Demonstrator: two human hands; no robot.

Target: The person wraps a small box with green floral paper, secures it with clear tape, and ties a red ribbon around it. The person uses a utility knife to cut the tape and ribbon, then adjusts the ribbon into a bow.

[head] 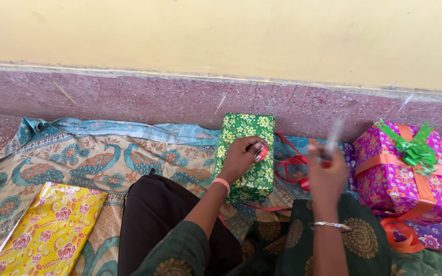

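A box wrapped in green floral paper (244,134) lies on a peacock-print cloth (88,158). My left hand (240,157) rests on top of the box and holds a red-rimmed tape roll (260,152) against it. My right hand (326,171) is raised to the right of the box, blurred with motion, and pinches a clear strip of tape (334,134) that stands upward. Red ribbon (290,167) lies loose between the box and my right hand.
A pink floral gift box (402,181) with orange ribbon and a green bow (414,147) stands at the right. Orange ribbon (400,235) coils below it. Yellow floral wrapping paper (47,230) lies at the lower left. A maroon skirting and yellow wall run behind.
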